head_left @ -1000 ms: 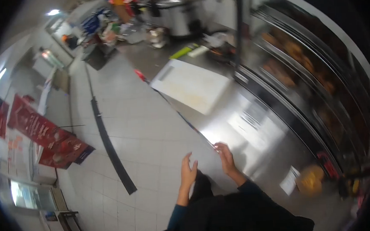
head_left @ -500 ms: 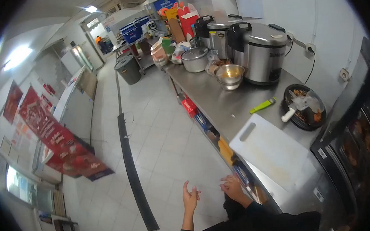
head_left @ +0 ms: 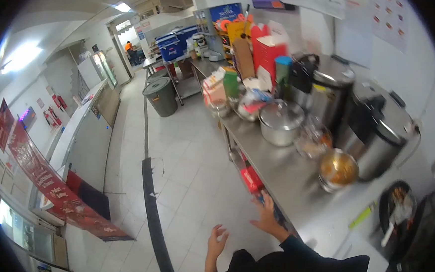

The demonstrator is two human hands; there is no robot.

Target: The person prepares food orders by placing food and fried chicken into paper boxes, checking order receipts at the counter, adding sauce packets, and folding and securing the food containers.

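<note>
My left hand (head_left: 216,242) is raised over the tiled floor with its fingers curved and apart, holding nothing. To its right, my right hand (head_left: 266,215) is also open and empty, beside the front edge of the steel counter (head_left: 258,156). A red box (head_left: 251,179) under the counter lies just beyond its fingertips. On the counter stand a metal bowl (head_left: 338,169) with orange-yellow contents, a lidded pot (head_left: 281,122) and a green-handled tool (head_left: 363,215). A black pan (head_left: 398,212) holds food and a white-handled utensil.
Large steel cookers (head_left: 376,131) stand against the right wall. Grey bins (head_left: 160,96) are farther ahead. A black strip (head_left: 154,224) runs along the floor. Red banners (head_left: 51,188) and a long white counter (head_left: 80,124) are at left. A person in orange (head_left: 130,51) is at the far doorway.
The view has swung from the cutting board and food display towards the aisle, and the counter items appear nearer. Both hands stay open and empty, with the right one raised beside the counter.
</note>
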